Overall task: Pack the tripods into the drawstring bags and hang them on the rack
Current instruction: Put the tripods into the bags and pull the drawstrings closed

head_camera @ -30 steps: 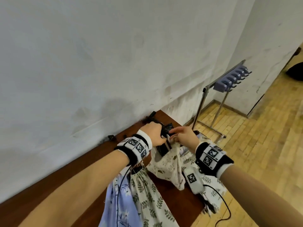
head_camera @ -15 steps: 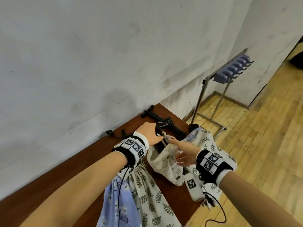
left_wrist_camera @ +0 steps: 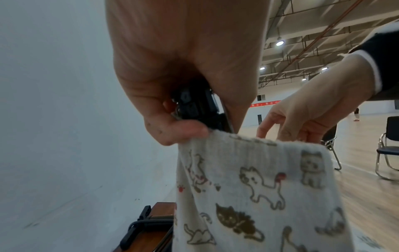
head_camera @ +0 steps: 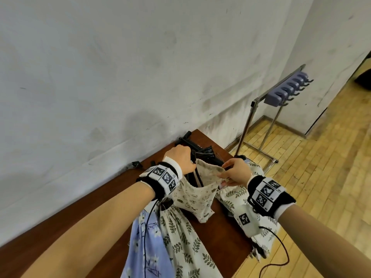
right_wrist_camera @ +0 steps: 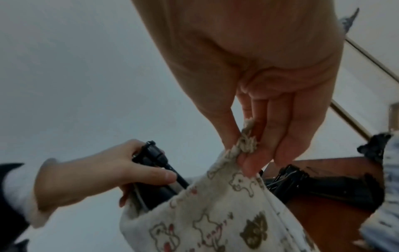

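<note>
A cream cat-print drawstring bag (head_camera: 193, 195) (left_wrist_camera: 259, 196) (right_wrist_camera: 205, 213) hangs open over the brown table (head_camera: 96, 199). My left hand (head_camera: 180, 159) (left_wrist_camera: 179, 105) (right_wrist_camera: 103, 172) grips a black folded tripod (left_wrist_camera: 194, 107) (right_wrist_camera: 157, 162) whose lower end is inside the bag's mouth. My right hand (head_camera: 233, 172) (right_wrist_camera: 257, 136) (left_wrist_camera: 306, 116) pinches the bag's rim and cord and holds the mouth open. More black tripods (head_camera: 202, 151) (right_wrist_camera: 319, 185) lie on the table's far corner. The metal rack (head_camera: 251, 121) with purple hooks (head_camera: 289, 89) stands on the floor to the right.
Leaf-print bags (head_camera: 180, 233) and a blue floral bag (head_camera: 144, 243) lie on the table near me; another leaf-print bag (head_camera: 236, 197) drapes over the table's right edge. A white wall (head_camera: 100, 77) runs close behind the table. Wooden floor (head_camera: 321, 177) lies to the right.
The cat-print bag has been lifted and its mouth spread. My left hand has stood the tripod up into the bag's mouth; my right hand shifted along the rim to hold it open.
</note>
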`<act>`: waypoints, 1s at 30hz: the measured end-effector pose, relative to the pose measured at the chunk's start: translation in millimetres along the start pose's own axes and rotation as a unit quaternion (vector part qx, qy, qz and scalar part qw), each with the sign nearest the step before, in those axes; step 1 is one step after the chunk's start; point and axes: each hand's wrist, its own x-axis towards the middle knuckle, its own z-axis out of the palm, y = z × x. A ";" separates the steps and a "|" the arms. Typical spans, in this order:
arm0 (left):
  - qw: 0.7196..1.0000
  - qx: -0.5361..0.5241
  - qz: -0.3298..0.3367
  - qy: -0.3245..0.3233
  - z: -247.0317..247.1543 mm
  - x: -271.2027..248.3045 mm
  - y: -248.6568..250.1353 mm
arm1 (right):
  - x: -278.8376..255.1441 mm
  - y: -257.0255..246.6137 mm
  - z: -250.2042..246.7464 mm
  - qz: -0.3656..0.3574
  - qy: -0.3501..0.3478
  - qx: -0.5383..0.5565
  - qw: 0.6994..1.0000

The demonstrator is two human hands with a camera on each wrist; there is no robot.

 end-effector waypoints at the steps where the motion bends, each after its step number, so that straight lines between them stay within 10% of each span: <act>1: 1.000 0.004 -0.002 0.000 -0.3 -0.7 -1.6 | 1.4 0.9 -1.2 -0.011 0.024 -0.015 1.000; 8: 0.999 0.004 -0.024 0.033 3.6 -10.1 0.6 | 1.0 0.9 1.4 -0.086 0.143 0.159 0.973; 13: 0.999 -0.004 -0.037 0.038 1.4 -13.4 1.2 | -27.2 -40.7 -11.3 -0.036 -0.065 0.451 0.889; 25: 0.998 -0.025 0.006 -0.062 -10.8 -9.6 19.0 | -31.0 -74.8 -9.7 -0.249 -0.181 0.234 0.922; 27: 0.970 -0.188 -0.005 -0.156 -20.4 -12.3 15.7 | -23.1 -65.2 -4.8 -0.284 -0.146 0.077 0.945; 30: 0.826 -0.489 -0.074 -0.270 -36.2 -15.2 3.9 | -13.2 -61.2 1.1 -0.295 -0.105 0.001 0.950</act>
